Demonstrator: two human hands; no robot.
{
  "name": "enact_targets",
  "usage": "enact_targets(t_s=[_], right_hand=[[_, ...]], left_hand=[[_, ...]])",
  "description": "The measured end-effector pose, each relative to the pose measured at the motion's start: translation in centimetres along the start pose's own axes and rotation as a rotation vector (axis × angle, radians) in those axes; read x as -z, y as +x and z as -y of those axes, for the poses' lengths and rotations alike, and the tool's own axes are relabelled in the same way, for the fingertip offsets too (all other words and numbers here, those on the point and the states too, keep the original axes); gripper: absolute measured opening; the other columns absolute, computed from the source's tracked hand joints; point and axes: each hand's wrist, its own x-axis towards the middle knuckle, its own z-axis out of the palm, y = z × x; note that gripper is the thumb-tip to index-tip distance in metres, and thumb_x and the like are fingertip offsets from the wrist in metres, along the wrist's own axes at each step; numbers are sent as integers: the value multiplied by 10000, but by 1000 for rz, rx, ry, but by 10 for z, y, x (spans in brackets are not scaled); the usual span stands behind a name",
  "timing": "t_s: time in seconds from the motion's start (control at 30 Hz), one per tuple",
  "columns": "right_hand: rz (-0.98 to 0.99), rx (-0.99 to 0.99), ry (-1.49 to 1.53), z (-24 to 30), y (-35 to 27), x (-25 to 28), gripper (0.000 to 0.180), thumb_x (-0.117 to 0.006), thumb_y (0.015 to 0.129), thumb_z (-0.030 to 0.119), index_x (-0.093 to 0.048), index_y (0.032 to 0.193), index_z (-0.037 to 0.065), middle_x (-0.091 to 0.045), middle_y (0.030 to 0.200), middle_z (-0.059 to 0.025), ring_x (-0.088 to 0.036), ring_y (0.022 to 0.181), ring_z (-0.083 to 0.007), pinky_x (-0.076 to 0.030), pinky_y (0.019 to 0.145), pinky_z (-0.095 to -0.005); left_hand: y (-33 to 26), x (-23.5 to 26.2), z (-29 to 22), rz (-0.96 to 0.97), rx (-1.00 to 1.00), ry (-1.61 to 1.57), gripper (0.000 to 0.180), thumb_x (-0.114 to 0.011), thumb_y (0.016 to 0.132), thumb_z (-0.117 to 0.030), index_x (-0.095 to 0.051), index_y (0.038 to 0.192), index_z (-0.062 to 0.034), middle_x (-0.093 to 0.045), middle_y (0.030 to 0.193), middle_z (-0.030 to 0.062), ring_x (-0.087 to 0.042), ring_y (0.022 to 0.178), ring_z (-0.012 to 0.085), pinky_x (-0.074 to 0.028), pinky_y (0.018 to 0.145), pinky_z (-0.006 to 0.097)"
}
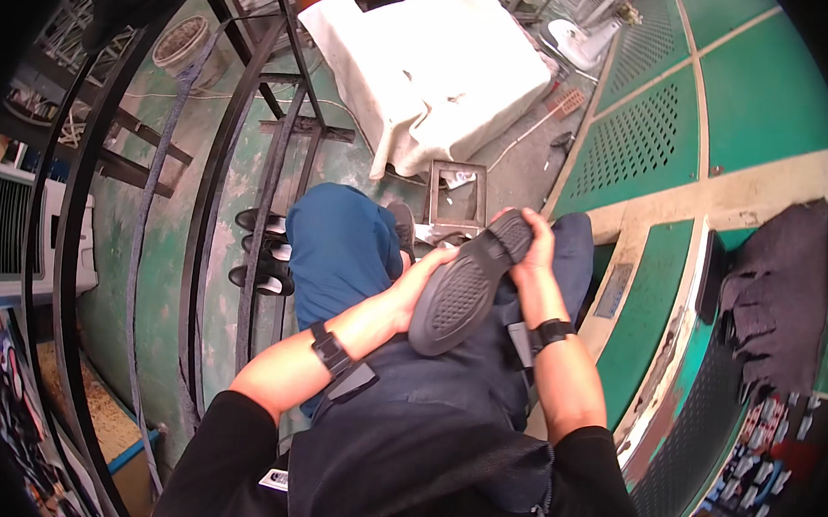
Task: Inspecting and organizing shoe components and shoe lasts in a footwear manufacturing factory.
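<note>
A dark shoe [459, 295] is held over my lap with its patterned sole turned up toward me. Its heel points away to the right, and its toe comes near my body. Along the left side of the sole, my left hand [420, 283] is closed on the shoe, the fingers partly hidden behind it. At the heel, my right hand [535, 252] grips the shoe from the right side. The upper is hidden beneath the sole. A dark apron [424, 394] covers my lap, and each wrist wears a black strap.
Several black shoes [261, 279] stand by a dark metal rack [209, 196] on my left. Ahead, a white cloth [447, 59] drapes a box-like shape, with a small metal frame [457, 194] before it. Green panels [648, 131] line my right, where a dark cloth [776, 293] hangs.
</note>
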Motion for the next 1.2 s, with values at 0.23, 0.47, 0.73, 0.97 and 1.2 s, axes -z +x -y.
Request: enact_targets(t_s=[0.23, 0.47, 0.73, 0.97, 1.2], right_hand=[[210, -222, -142, -26, -2, -37, 331, -553, 927, 263, -667, 1027, -31, -710, 988, -142, -680, 887, -239, -534, 869, -369], [508, 378, -591, -33, 27, -35, 287, -496, 899, 158, -702, 973, -26, -704, 992, -107, -627, 957, -206, -446, 895, -309], [386, 420, -581, -29, -14, -50, 288, -574, 960, 192, -700, 1053, -50, -729, 1050, -139, -668, 1007, -191, -499, 904, -320], [455, 649, -671, -22, -36, -83, 280, -564, 934, 200, -709, 913, -39, -721, 982, -151, -680, 973, -260, -495, 877, -339], [383, 234, -297, -14, 18, -67, 474, -458, 986, 350, -693, 888, -50, -706, 833, -171, -686, 739, -230, -547, 721, -328]], left_hand=[[-13, 2, -19, -250, -177, 420, 483, -473, 999, -418, -540, 1336, -78, -644, 1208, 66, -610, 1107, 187, -476, 990, 370], [93, 12, -89, -442, -348, 664, 423, -520, 977, -416, -629, 1215, -84, -669, 1117, 64, -628, 1046, 184, -475, 930, 320], [88, 32, -64, -372, -514, 531, 291, -570, 944, -309, -665, 1070, -64, -687, 968, 42, -649, 889, 170, -508, 818, 295], [47, -3, -61, -255, -547, 620, 338, -499, 966, -304, -659, 1107, -42, -689, 1003, 63, -644, 913, 150, -503, 842, 291], [10, -4, -38, -392, -131, 414, 536, -443, 1001, -501, -602, 1272, -67, -677, 1172, 115, -660, 1039, 243, -496, 994, 452]])
